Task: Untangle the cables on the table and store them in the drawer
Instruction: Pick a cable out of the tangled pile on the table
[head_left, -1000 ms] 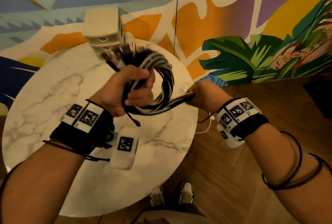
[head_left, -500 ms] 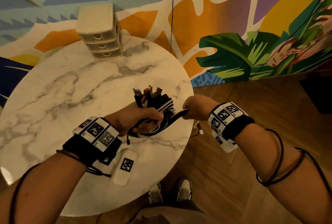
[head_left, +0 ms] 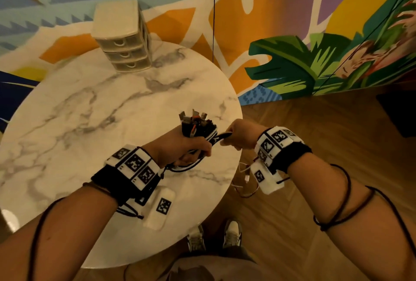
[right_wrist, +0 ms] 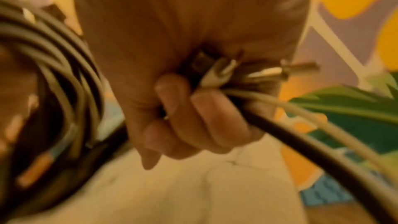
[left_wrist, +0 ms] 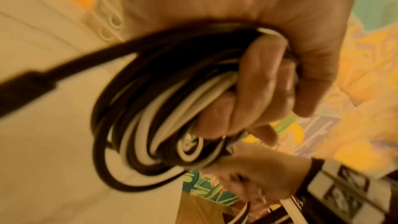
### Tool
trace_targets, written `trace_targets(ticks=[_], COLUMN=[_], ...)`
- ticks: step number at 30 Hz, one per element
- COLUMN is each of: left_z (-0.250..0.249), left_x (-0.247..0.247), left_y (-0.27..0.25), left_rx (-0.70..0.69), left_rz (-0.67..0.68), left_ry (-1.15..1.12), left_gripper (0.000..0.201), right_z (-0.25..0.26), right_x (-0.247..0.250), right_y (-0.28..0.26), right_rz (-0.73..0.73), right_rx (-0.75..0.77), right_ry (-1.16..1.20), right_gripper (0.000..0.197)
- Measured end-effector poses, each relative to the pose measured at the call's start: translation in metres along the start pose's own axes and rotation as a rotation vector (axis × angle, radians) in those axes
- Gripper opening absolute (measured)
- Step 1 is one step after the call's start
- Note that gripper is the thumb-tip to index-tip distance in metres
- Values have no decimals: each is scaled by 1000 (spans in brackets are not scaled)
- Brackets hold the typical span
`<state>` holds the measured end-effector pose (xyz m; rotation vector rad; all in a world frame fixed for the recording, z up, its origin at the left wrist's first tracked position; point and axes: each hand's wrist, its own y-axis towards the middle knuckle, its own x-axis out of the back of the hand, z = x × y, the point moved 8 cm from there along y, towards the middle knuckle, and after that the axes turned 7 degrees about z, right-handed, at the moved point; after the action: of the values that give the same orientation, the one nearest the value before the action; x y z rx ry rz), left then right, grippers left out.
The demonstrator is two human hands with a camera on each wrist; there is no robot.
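Note:
My left hand [head_left: 191, 149] grips a coiled bundle of black and white cables [head_left: 198, 130] above the table's right part, with several plug ends sticking up from the fist. In the left wrist view the coil [left_wrist: 155, 108] loops round my curled fingers [left_wrist: 258, 83]. My right hand [head_left: 239, 135] holds cable ends that run from the bundle, near the table's right edge; in the right wrist view its fingers [right_wrist: 189, 120] curl round plugs and cable ends [right_wrist: 226, 72]. The small three-drawer unit [head_left: 122, 39] stands at the table's far edge, all drawers closed.
The round marble table [head_left: 78, 112] stands against a painted wall [head_left: 292, 33]. Thin red and white wires [head_left: 244, 177] hang below my right wrist over the wooden floor [head_left: 315, 145]. My shoes [head_left: 213, 235] show under the table's near edge.
Both hands have come down and toward me with the bundle, away from the drawer unit. The coil, wide a second ago, is now pulled tight in my left fist.

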<state>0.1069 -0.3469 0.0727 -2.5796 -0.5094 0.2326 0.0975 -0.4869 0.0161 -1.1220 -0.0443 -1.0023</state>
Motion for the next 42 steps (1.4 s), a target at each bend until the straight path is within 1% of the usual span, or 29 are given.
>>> trace_targets(ticks=[3,5,7,9,11,13,16,18,21,23,25,26,28,31,34,37,39,40,42], left_z=[1,4,2,-4,-10,-14,-22,-25,-26,-25,-25,-24,-24,-22,-21,-17,-20,-23,-22], left_x=[1,3,9,12,14,17,20,23,30,32,34,34,35,39,40,43,45,44,45], left_y=[6,11,13,15,15,13,9,7,4,3,3,3,2,0,-2,-4,-5,-7,-9], left_rx=[-17,-27,-43,-69,-100,-121,-104,-83,-68,-49,-40,-35,-24,-32,-78,-92,-128,-148,-167], left_rz=[-188,-285,-390,-456,-497,-541,-583,-586,-573,-564,-560,-561,-543,-507,-465,-495,-489,-472,-444], left_ry=[130,226,261,275,265,226,297,345,307,275,224,200,153,55,-130,-306,-341,-338,-366], left_gripper=[12,14,22,28,22,13,16,21,19,21,23,21,18,13,7,17,15,15,21], right_z=[6,15,23,27,34,42,51,57,61,63,65,65,63,63,65,72,76,77,75], right_x=[-3,-5,-5,-6,-10,-13,-12,-14,-15,-11,-6,-4,-5,-5,2,7,10,11,11], right_y=[-7,-10,-12,-12,-14,-16,-19,-19,-24,-30,-34,-35,-35,-34,-37,-42,-47,-48,-46], right_rz=[75,96,46,-66,-153,-196,-268,-275,-276,-294,-322,-335,-324,-286,-333,-442,-496,-497,-433], right_rx=[-12,-27,-17,7,31,73,121,153,152,142,141,139,140,219,334,389,410,422,442], right_ry=[538,843,1049,1175,1251,1289,1299,1284,1235,1151,1038,1018,1073,1108,1137,1086,1008,999,1048], right_gripper=[36,35,36,37,33,34,35,36,35,34,33,33,31,25,19,19,24,25,23])
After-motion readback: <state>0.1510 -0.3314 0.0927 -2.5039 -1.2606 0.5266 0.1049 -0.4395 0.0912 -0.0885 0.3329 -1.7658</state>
